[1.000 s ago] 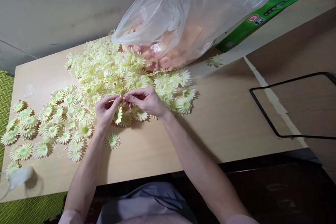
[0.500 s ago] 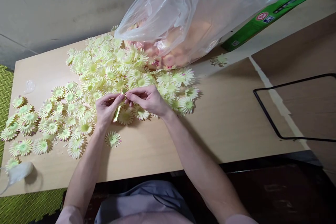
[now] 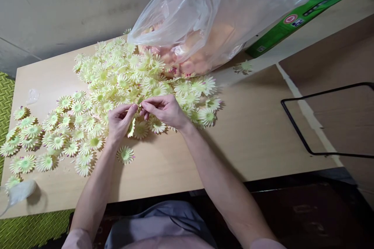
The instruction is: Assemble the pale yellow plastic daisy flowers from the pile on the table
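Pale yellow-green artificial flower heads (image 3: 117,72) lie heaped on the table around my hands. My left hand (image 3: 120,121) is closed, thumb and forefinger pinching a flower head (image 3: 131,127) that hangs edge-on below the fingers. My right hand (image 3: 166,111) is also closed, its thumb and forefinger pinched together close by the left fingertips. What the right fingers grip is too small and too hidden to make out. A single flower head (image 3: 126,155) lies apart on the table, just below my left wrist.
Behind the heap stands a clear plastic bag (image 3: 198,31) with pink and orange pieces inside. A green printed package (image 3: 292,23) leans at the back right. A black metal frame (image 3: 295,124) is at the right, and a whitish object (image 3: 22,191) at the table's (image 3: 248,136) left front corner.
My fingertips have drawn very slightly apart, and the left hand has shifted a touch to the right. The flower heads on the table lie as before.
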The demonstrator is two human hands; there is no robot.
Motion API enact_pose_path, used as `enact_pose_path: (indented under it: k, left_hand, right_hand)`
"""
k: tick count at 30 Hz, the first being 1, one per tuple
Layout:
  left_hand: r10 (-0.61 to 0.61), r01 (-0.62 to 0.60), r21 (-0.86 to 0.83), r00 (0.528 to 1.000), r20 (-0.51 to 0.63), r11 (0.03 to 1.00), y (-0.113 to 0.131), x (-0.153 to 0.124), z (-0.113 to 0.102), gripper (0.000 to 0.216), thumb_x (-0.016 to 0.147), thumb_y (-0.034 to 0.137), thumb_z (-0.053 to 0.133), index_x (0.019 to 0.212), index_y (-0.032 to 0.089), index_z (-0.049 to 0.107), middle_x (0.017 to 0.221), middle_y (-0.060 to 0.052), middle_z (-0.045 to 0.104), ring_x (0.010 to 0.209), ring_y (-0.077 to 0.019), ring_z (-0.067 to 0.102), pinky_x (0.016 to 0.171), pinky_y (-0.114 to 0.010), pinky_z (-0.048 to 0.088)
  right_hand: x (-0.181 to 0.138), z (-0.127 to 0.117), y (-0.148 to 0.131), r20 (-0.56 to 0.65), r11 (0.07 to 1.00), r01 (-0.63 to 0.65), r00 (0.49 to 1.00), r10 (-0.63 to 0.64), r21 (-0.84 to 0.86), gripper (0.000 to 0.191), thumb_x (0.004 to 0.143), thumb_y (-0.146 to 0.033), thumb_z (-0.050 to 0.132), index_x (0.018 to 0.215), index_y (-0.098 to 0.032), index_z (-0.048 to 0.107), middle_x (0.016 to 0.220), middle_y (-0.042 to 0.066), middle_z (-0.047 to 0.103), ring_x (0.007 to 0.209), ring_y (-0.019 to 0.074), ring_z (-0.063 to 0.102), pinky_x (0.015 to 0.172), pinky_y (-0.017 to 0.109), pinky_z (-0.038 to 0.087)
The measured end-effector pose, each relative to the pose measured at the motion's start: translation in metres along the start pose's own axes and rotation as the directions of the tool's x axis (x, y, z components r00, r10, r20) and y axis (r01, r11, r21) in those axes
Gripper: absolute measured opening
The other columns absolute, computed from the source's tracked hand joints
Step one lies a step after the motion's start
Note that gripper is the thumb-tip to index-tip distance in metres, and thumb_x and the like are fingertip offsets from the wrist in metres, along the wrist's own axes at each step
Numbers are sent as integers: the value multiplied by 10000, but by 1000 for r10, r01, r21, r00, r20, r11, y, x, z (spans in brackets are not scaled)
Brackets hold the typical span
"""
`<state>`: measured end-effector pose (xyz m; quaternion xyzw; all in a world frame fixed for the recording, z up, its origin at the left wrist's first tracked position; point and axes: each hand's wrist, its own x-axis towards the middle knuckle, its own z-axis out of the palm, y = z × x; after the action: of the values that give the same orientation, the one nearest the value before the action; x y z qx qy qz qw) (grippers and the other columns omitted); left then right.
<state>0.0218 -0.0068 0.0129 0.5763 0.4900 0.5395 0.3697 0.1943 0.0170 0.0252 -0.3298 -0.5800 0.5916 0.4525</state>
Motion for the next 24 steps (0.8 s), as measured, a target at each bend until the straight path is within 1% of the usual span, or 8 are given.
enact_pose_path:
  k: [6, 10, 12, 15, 17, 20, 22, 24]
  left_hand:
    - [52, -53, 14, 997, 48, 998, 0, -1, 1, 204, 794, 373, 729, 910, 215, 786, 778, -48, 703, 570, -95, 571, 439, -210, 368]
    - [175, -188, 177, 981, 87, 966, 7, 1, 3, 208, 882, 332, 631, 820, 197, 777, 711, -45, 692, 602, -105, 569, 521, -231, 404]
    - [192, -208, 213, 977, 91, 955, 9, 1, 2, 239, 900, 336, 606, 785, 189, 756, 690, -36, 673, 597, -103, 554, 541, -234, 406]
    - [120, -126, 180, 992, 48, 975, 6, 0, 1, 278, 905, 386, 593, 757, 182, 709, 612, -3, 586, 521, -84, 492, 475, -219, 349]
    - [33, -35, 99, 999, 14, 995, 3, -1, 1, 296, 899, 427, 591, 758, 181, 679, 576, 20, 525, 456, -68, 443, 418, -206, 303]
    - [-65, 65, -49, 998, 7, 997, 0, -3, 2, 303, 882, 461, 602, 766, 184, 644, 542, 42, 470, 407, -60, 430, 375, -193, 297]
    - [-104, 105, -116, 994, 15, 988, 0, -3, 4, 303, 880, 466, 603, 768, 185, 630, 525, 49, 451, 399, -62, 439, 367, -187, 309]
    - [-113, 115, -129, 993, 16, 985, 1, -4, 5, 302, 876, 464, 610, 768, 183, 636, 526, 50, 447, 397, -55, 430, 361, -181, 303]
  right_hand:
    - [-1, 1, 2, 15, 990, 45, 999, -43, -134, 211, 844, -322, 665, 902, -142, 758, 739, 39, 733, 617, 122, 661, 573, 232, 554]
    - [0, 2, 5, 26, 974, 88, 996, -85, -208, 200, 863, -310, 634, 877, -143, 744, 709, 29, 713, 597, 113, 629, 566, 232, 526]
    - [0, 2, 4, 29, 969, 98, 995, -94, -225, 196, 869, -305, 622, 822, -145, 724, 690, 22, 697, 589, 108, 612, 565, 231, 514]
    - [0, 2, 3, 3, 975, 95, 995, -96, -202, 181, 865, -304, 627, 797, -150, 693, 684, 12, 679, 598, 104, 602, 572, 225, 507]
    - [1, 1, 2, -27, 986, 77, 996, -82, -146, 171, 848, -318, 652, 814, -153, 681, 681, 3, 669, 595, 99, 596, 566, 217, 502]
    - [2, 2, 1, -53, 998, 35, 998, -37, -49, 214, 823, -365, 682, 796, -154, 657, 625, -16, 629, 510, 81, 541, 478, 203, 454]
    - [3, 3, 2, -58, 1000, 15, 998, -16, -8, 246, 818, -396, 682, 780, -156, 641, 583, -28, 599, 457, 76, 504, 429, 205, 422]
    - [3, 3, 3, -56, 1000, 4, 998, -5, -6, 255, 817, -404, 678, 774, -157, 633, 571, -30, 590, 443, 78, 498, 421, 211, 421]
